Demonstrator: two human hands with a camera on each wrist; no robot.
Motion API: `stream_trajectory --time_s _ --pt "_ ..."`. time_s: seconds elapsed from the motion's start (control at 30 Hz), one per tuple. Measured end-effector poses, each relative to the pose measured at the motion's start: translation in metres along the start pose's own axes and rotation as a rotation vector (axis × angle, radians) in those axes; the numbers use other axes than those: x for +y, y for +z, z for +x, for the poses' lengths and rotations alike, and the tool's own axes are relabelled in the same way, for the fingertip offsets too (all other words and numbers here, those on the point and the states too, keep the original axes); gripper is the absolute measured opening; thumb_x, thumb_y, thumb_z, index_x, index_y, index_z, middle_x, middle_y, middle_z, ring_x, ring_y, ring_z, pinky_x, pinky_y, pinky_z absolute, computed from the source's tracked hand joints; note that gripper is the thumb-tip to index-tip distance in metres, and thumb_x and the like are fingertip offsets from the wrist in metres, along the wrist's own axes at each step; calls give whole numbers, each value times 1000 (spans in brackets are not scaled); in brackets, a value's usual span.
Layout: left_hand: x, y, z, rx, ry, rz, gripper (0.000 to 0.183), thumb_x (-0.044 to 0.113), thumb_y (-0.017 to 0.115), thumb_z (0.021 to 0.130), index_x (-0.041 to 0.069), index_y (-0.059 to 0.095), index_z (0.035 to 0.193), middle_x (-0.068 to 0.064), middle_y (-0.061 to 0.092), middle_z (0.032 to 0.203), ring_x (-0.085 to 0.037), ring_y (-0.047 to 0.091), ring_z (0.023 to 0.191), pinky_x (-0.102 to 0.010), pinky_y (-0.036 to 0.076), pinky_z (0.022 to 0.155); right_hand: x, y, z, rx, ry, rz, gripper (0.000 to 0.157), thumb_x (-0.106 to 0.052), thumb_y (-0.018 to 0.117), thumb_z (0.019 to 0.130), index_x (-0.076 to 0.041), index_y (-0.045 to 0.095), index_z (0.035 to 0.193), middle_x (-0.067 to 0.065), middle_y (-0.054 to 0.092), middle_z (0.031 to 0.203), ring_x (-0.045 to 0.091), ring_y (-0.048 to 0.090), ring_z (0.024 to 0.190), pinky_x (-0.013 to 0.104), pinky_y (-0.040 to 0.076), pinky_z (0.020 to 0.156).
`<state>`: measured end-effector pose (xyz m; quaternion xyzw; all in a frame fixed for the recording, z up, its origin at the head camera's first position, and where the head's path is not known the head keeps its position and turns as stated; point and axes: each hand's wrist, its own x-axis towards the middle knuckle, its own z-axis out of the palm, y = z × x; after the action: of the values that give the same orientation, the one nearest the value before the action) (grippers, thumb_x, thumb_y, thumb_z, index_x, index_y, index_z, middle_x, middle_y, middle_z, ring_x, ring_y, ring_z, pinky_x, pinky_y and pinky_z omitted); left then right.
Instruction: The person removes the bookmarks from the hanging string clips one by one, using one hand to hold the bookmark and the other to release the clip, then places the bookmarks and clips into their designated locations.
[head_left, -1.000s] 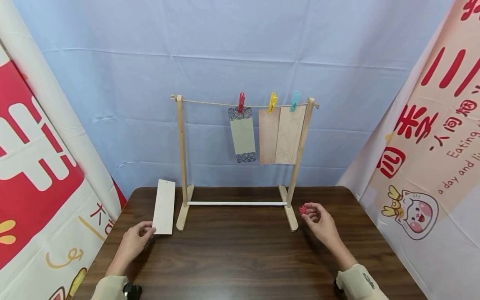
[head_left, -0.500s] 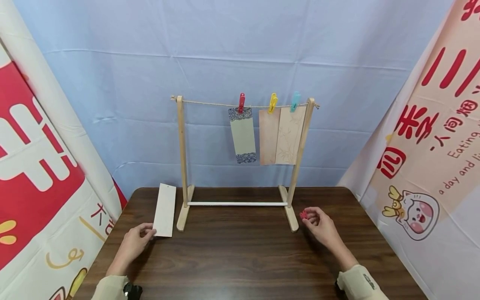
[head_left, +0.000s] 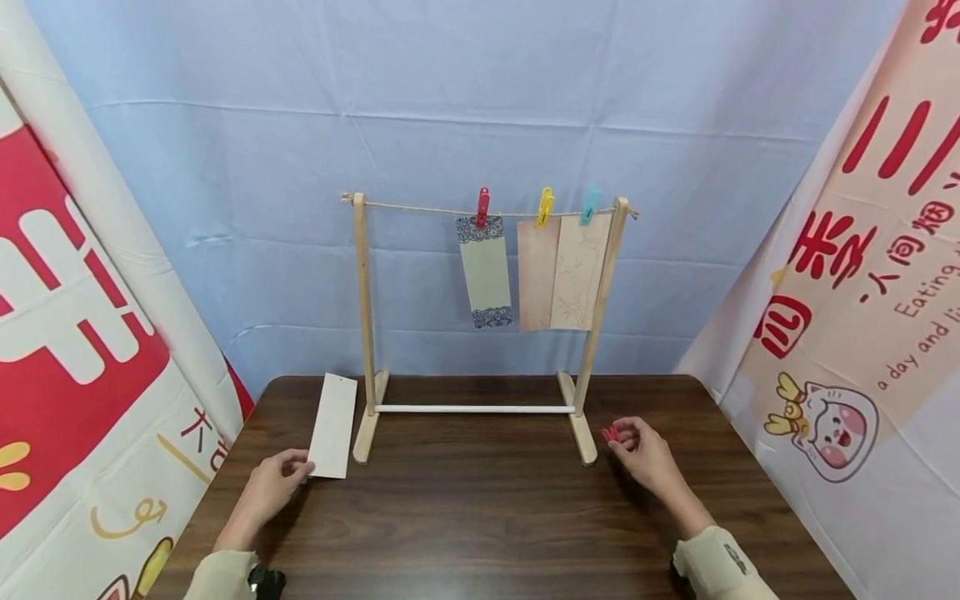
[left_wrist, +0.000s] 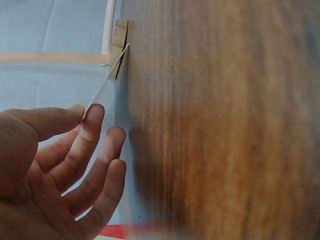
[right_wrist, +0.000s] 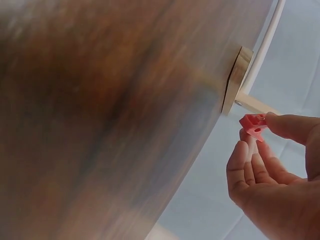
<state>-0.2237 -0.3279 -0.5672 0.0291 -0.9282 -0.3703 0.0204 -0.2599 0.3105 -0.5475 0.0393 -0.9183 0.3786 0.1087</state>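
Left of the wooden stand, my left hand [head_left: 276,483] pinches a cream paper bookmark [head_left: 333,427] near its lower left corner. A tiny hole shows at the bookmark's upper end. The left wrist view has the bookmark [left_wrist: 106,80] almost edge-on, between thumb and index finger, its far end slanting toward the tabletop. On the other side of the stand, my right hand [head_left: 647,457] holds a small red clothespin [head_left: 611,433] above the table. Thumb and fingers pinch this clothespin [right_wrist: 254,124] in the right wrist view, the other fingers loosely bent.
A wooden stand [head_left: 364,308] carries a twine line [head_left: 420,207]. A red clothespin [head_left: 483,208] holds a blue-patterned bookmark [head_left: 486,271]; yellow [head_left: 545,208] and light-blue clothespins [head_left: 590,205] hold two beige bookmarks [head_left: 577,275]. A white rod [head_left: 474,409] joins the stand's feet above the brown table [head_left: 480,517].
The cream bookmark has shifted slightly toward me and to the right, its upper end sinking lower. The red clothespin in my right hand has turned and moved slightly; the hand has lowered a little.
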Motion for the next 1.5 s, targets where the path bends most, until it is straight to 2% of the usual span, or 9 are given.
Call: stream_trajectory --time_s 0.33,0.53,0.73,1.1,1.2,1.43,1.5 --pt "1 -3 3 -3 -5 63 36 22 69 106 -6 69 129 -4 74 97 -18 61 83 -38 50 75 6 1 4 -20 31 -25 30 1 77 96 8 64 122 16 73 98 21 66 84 26 51 71" --pt "1 -4 6 -22 -13 54 37 21 69 106 -6 67 132 -3 70 92 -18 58 77 -37 47 73 7 0 6 -22 42 -44 29 1 77 95 8 65 121 13 72 95 20 65 83 26 51 70" --pt "0 -6 10 -32 2 54 39 20 70 106 -6 66 133 -7 73 97 -20 64 86 -39 50 75 7 -1 8 -33 46 -55 29 1 76 94 8 64 120 14 71 95 19 65 83 26 51 70" --pt "-1 -8 15 -44 -14 59 36 21 71 106 -6 68 129 -9 70 96 -20 59 82 -36 47 71 8 0 15 -50 26 -130 29 3 76 93 10 65 118 10 68 90 19 63 81 34 54 72" --pt "-1 -8 14 -41 -27 73 34 21 71 105 -5 69 126 -9 70 96 -22 60 83 -38 48 73 9 1 16 -56 17 -146 27 3 75 93 11 65 116 10 68 90 20 64 81 37 55 74" --pt "-4 -4 13 -46 -60 107 28 24 72 103 0 70 117 -7 71 96 -26 67 89 -52 53 79 13 6 15 -90 19 -174 24 2 74 94 11 65 114 9 66 89 21 63 82 41 55 75" --pt "-5 -3 12 -48 -62 107 28 25 72 103 0 70 116 -7 71 96 -26 67 90 -53 53 79 15 7 14 -97 17 -180 24 2 75 94 11 65 114 9 66 89 21 63 81 42 55 75"
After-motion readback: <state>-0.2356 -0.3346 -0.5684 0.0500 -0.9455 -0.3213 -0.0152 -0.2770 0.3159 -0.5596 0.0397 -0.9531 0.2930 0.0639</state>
